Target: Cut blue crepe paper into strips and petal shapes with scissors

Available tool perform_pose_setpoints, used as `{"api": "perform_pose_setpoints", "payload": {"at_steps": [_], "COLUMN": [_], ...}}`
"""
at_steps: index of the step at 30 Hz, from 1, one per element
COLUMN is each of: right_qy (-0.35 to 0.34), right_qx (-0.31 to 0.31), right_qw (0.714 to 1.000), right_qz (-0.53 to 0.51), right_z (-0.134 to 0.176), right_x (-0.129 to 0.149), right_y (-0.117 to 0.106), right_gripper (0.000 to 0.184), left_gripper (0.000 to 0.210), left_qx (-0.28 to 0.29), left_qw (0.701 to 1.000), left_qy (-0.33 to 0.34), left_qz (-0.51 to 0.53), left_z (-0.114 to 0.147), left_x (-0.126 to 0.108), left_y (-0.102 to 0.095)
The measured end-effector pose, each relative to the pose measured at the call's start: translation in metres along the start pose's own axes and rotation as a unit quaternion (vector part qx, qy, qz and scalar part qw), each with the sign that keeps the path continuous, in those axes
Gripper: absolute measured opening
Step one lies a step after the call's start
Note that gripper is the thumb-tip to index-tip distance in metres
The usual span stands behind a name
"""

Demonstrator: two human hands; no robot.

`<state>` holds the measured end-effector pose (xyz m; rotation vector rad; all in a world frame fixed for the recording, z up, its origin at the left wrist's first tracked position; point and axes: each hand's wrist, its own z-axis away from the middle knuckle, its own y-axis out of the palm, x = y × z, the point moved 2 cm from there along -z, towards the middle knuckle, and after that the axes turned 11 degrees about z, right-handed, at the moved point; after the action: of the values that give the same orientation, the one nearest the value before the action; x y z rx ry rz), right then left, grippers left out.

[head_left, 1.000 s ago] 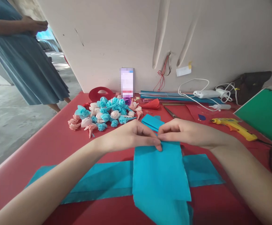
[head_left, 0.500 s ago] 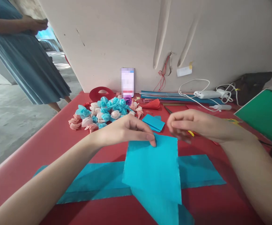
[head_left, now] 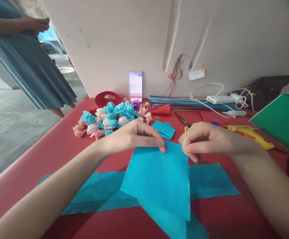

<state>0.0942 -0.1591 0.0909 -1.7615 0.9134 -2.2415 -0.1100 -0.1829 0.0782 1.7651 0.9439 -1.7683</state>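
Observation:
My left hand (head_left: 136, 136) pinches the top edge of a blue crepe paper piece (head_left: 159, 179), which hangs down with its folds overlapping. At its upper right corner is my right hand (head_left: 201, 141), closed with curled fingers on the paper's edge; the fingertips are slightly blurred. Behind and below, a long blue crepe paper strip (head_left: 97, 189) lies across the red table, partly covered by my left forearm and the held piece. A small folded blue paper (head_left: 163, 129) rests just beyond my hands.
Blue, white and pink paper flowers (head_left: 113, 119) are heaped at the back left. A phone (head_left: 135, 86) leans on the wall. Scissors (head_left: 182, 120), a yellow glue gun (head_left: 252, 134), a white power strip (head_left: 220, 99) and a green board (head_left: 281, 124) lie rightward. A person (head_left: 30, 63) stands at left.
My right hand has moved slightly down onto the paper's upper right corner and its fingers have closed. The paper's lower left part has swung left. The scissors and glue gun show more.

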Motion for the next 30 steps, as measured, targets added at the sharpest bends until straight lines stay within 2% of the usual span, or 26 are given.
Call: {"api": "perform_pose_setpoints", "payload": {"at_steps": [2, 6, 7, 10, 12, 16, 18, 20, 22, 23, 25, 26, 28, 30], "right_qy": [-0.008, -0.010, -0.002, 0.037, 0.061, 0.074, 0.066, 0.053, 0.043, 0.040, 0.039, 0.040, 0.050, 0.069], "right_qx": [-0.027, -0.203, -0.214, -0.150, -0.139, -0.192, -0.220, -0.241, -0.256, -0.266, -0.298, -0.321, -0.367, -0.399], "right_qw": [1.000, 0.978, 0.977, 0.986, 0.983, 0.971, 0.967, 0.963, 0.961, 0.958, 0.948, 0.939, 0.917, 0.897], "right_qz": [-0.004, -0.037, -0.027, 0.057, 0.107, 0.121, 0.114, 0.107, 0.100, 0.099, 0.106, 0.115, 0.144, 0.176], "right_z": [0.005, 0.008, 0.006, 0.000, -0.003, 0.000, 0.004, 0.007, 0.009, 0.009, 0.010, 0.010, 0.009, 0.008], "right_x": [-0.003, -0.005, -0.003, 0.006, 0.013, 0.018, 0.016, 0.012, 0.008, 0.006, 0.003, 0.002, 0.001, 0.001], "right_y": [-0.008, -0.016, -0.014, -0.001, 0.005, 0.004, -0.002, -0.008, -0.013, -0.015, -0.016, -0.016, -0.016, -0.016], "right_gripper": [0.030, 0.029, 0.026, 0.020, 0.022, 0.024, 0.024, 0.025, 0.026, 0.026, 0.026, 0.025, 0.024, 0.023], "left_gripper": [0.018, 0.018, 0.018, 0.018, 0.020, 0.021, 0.020, 0.019, 0.021, 0.025, 0.041, 0.049, 0.051, 0.040], "left_qx": [-0.012, -0.034, -0.045, -0.079, -0.088, -0.071, -0.082, -0.142, -0.218, -0.234, -0.181, -0.149, -0.132, -0.162], "left_qw": [1.000, 0.999, 0.998, 0.996, 0.995, 0.992, 0.991, 0.988, 0.974, 0.963, 0.946, 0.943, 0.949, 0.959], "left_qy": [0.012, 0.028, 0.031, 0.030, 0.031, 0.027, 0.011, -0.004, 0.003, 0.011, -0.005, -0.025, -0.062, -0.083], "left_qz": [0.012, 0.030, 0.024, -0.006, -0.032, -0.101, -0.106, -0.056, 0.061, 0.137, 0.267, 0.297, 0.281, 0.218], "left_z": [0.000, 0.000, -0.001, -0.002, -0.002, 0.000, 0.001, -0.002, -0.006, -0.009, -0.016, -0.018, -0.021, -0.020], "left_x": [-0.001, -0.001, -0.001, 0.000, -0.001, -0.004, -0.002, 0.004, 0.014, 0.019, 0.028, 0.032, 0.036, 0.039], "left_y": [-0.002, -0.003, -0.002, 0.001, 0.003, -0.003, -0.010, -0.019, -0.024, -0.024, -0.014, -0.007, 0.007, 0.017]}}
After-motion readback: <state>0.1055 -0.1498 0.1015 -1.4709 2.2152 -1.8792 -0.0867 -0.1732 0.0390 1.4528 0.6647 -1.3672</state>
